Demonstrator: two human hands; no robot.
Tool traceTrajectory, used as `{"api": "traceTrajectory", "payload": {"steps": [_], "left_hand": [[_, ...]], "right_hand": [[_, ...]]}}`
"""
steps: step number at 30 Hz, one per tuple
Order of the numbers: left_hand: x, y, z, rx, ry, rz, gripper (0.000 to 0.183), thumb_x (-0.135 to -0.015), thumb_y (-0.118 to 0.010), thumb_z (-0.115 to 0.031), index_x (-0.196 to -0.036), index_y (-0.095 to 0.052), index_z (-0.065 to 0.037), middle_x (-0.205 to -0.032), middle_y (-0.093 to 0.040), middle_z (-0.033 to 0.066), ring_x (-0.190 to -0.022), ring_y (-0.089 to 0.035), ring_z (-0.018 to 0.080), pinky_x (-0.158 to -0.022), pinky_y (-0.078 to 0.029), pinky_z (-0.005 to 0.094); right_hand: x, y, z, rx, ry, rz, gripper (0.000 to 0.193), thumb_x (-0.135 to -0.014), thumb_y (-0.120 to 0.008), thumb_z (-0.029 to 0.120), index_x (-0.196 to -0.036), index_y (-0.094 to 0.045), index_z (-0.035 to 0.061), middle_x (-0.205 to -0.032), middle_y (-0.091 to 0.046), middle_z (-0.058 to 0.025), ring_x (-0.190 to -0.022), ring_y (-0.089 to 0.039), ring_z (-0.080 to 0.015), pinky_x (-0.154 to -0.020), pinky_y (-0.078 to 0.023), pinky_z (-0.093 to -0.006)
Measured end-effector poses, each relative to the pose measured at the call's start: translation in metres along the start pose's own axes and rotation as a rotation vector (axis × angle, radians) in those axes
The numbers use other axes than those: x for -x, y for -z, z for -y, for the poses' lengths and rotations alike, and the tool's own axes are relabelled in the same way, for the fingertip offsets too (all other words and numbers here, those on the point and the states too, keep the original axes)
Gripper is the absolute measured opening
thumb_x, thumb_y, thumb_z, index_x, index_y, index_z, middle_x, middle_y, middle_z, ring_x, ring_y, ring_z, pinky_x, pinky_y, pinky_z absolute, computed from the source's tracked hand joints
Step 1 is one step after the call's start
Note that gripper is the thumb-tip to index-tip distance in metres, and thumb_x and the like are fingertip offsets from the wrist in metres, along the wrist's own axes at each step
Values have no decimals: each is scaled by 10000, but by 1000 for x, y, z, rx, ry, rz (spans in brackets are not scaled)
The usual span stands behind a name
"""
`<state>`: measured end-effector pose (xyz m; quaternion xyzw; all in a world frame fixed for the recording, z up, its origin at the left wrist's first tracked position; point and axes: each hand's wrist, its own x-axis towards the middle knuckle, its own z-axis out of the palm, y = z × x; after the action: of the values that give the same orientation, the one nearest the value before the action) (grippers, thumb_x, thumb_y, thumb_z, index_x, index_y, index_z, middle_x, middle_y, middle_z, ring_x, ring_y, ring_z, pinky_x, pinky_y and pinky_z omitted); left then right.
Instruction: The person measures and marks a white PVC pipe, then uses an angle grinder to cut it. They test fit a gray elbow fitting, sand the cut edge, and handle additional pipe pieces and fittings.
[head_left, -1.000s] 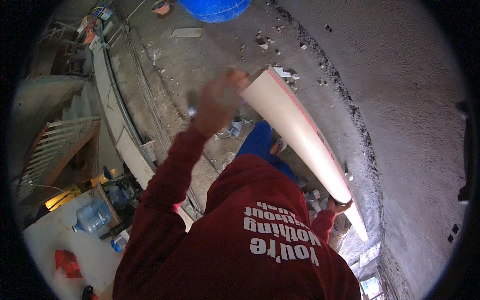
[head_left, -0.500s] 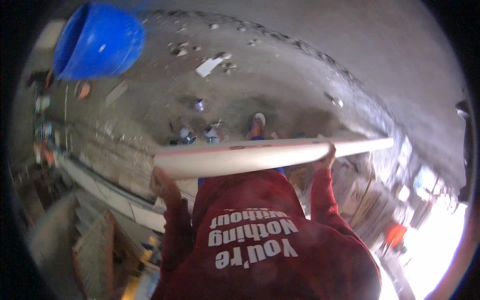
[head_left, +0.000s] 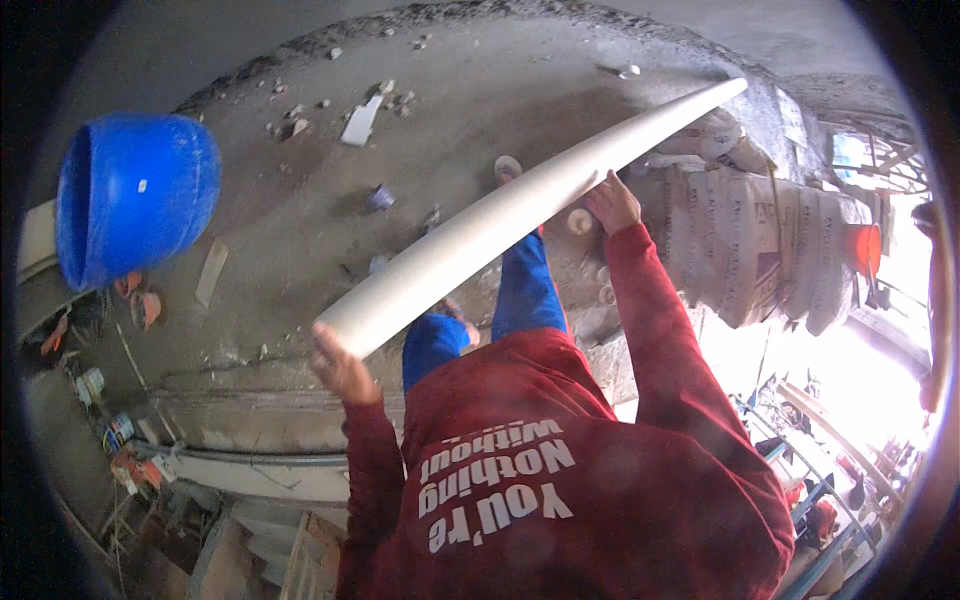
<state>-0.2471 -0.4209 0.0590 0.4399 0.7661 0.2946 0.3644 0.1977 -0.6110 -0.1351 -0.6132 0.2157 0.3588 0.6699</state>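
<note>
A long cream-white plastic pipe slants across in front of me, its near end at lower left and its far end at upper right. My left hand is closed around the near end. About two thirds of the way along, my right hand grips the pipe's right side, its fingers partly hidden beneath. Under the pipe, my blue-trousered legs and one shoe show above the floor.
A large blue barrel lies at the left. Rubble and a white offcut litter the concrete floor, with a short grey pipe piece nearer. Stacked paper sacks stand at right, below the pipe's far part. An orange bucket is beside them.
The pipe has swung from nearly level to a steep slant, its far end moving up and away. My right hand has risen with it; my left stays at the near end.
</note>
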Motion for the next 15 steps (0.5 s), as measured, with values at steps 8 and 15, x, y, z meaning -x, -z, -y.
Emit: {"api": "traceTrajectory", "payload": {"steps": [8,15], "left_hand": [[27,67,70,67,-138,566,674,-1015,-538,-493,-1273,-529,130,-1259,-611,243,-1134,-635,311,-949,-509,411],[-10,63,87,193,365,701,697,-1052,-468,-454,-1356,-434,172,-1365,-552,266,-1198,-611,361,-1017,-505,488]], "right_hand": [[161,88,-132,447,-81,-26,133,-923,-681,160,-970,-680,35,-823,-674,-62,-644,-634,-171,-623,-569,-347],[234,81,-199,291,-220,-86,277,-873,-790,244,-947,-676,3,-758,-676,-71,-655,-662,-165,-575,-553,-334]]}}
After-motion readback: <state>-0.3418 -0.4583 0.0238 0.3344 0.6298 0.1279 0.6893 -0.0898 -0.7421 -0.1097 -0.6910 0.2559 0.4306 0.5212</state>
